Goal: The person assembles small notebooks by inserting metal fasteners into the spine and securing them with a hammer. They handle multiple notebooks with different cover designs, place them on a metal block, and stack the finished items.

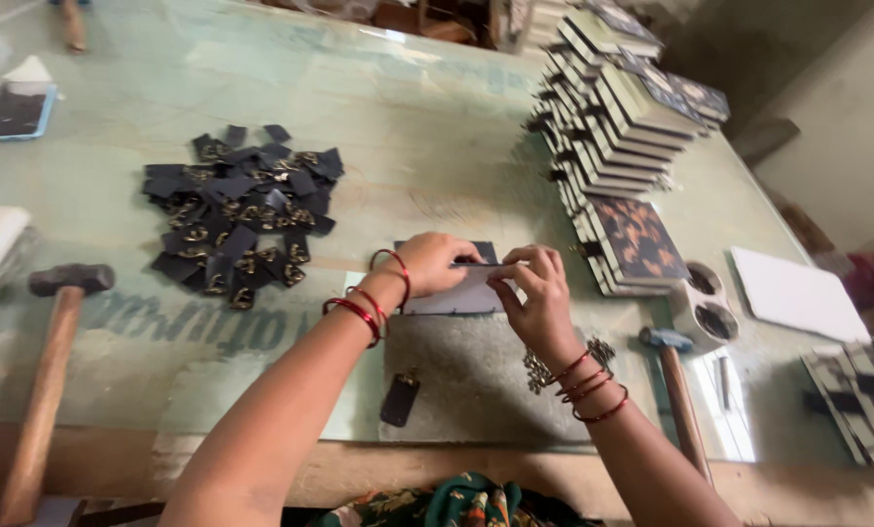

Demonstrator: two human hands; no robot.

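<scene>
My left hand [434, 262] and my right hand [534, 288] meet over a notebook [456, 293] with a dark cover and pale page edges, lying on the glass-topped table [407, 127]. Both hands pinch a thin dark strap or flap at the notebook's upper edge. Red bangles circle both wrists. A small dark leather tab [400, 398] with a metal ring lies on the grey stone slab [476, 381] below my hands. A small pile of metal fittings [539, 369] sits by my right wrist.
A heap of black leather tabs with brass clasps [240, 210] lies to the left. Stacks of patterned notebooks [617, 127] stand at the right. A wooden-handled hammer [46, 371] lies left, another hammer [676, 385] right, beside a white two-cup holder [705, 304].
</scene>
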